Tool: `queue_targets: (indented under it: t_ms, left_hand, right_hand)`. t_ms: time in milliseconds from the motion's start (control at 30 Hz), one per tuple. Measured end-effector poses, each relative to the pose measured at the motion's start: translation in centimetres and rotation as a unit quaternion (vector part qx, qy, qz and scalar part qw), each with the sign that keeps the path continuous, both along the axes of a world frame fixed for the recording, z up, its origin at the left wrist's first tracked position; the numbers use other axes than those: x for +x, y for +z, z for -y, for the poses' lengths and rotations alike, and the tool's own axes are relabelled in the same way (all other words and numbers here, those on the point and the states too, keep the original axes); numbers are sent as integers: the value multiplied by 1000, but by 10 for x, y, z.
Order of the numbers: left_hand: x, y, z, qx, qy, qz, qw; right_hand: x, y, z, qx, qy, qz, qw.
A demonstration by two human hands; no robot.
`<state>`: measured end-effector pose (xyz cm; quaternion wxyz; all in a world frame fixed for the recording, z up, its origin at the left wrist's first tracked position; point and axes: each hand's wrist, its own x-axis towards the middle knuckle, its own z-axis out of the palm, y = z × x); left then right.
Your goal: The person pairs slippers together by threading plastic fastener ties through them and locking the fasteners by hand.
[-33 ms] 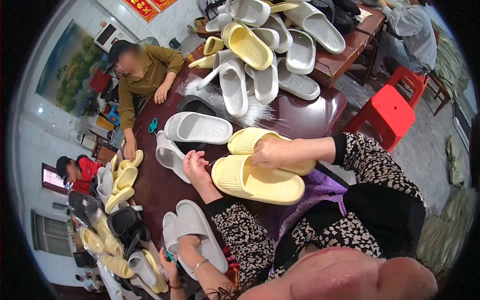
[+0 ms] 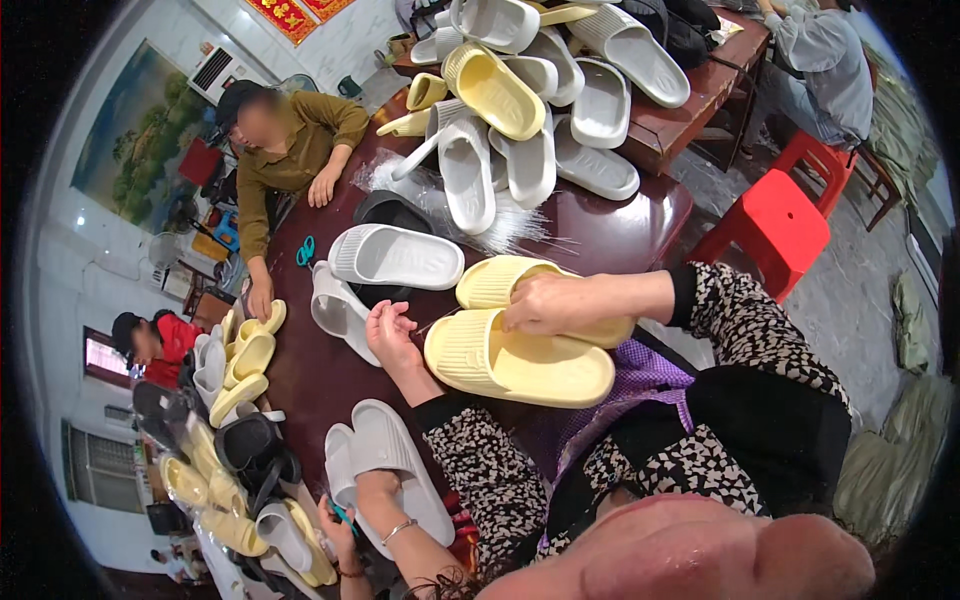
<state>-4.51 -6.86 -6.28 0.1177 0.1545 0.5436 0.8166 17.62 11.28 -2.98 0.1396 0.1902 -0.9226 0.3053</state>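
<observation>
"While smooth, rib-strapped yellow slippers (image 2: pixel 540 375) sat at the table's (image 2: pixel 635 222) edge, what was near?"

"The right hand (image 2: pixel 540 303) bent down over them, grip hidden; the left hand (image 2: pixel 393 335) curled loosely alongside, hold unclear."

Yellow slippers (image 2: pixel 540 370), front centre: 2. Grey slippers (image 2: pixel 400 256) just beyond: 2. Lower grey slippers (image 2: pixel 388 445): 2. Teal scissors (image 2: pixel 306 251) on table (image 2: pixel 625 230): 1. Black caps (image 2: pixel 240 97): 2. Red wall posters (image 2: pixel 281 18): 2. Slipper pile (image 2: pixel 495 92): overlapped, can't count.

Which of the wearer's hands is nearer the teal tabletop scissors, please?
The left hand, to the right of the teal scissors; the right hand is farther right, at the yellow slippers.
</observation>
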Motion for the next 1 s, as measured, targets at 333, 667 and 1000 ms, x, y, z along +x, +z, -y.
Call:
queue_targets:
  t_ms: [333,667,1000]
  left_hand:
    - [-6,-10,-1,-8,-14,37,999]
    - [-7,-8,5,-17,-13,29,999]
    - [-9,-19,-3,-35,-16,26,999]
  right_hand:
    - [59,67,-47,-108,-94,-26,989]
    - [54,83,-181,131,-459,-227,849]
    - [-8,67,-257,259,-522,-223,782]
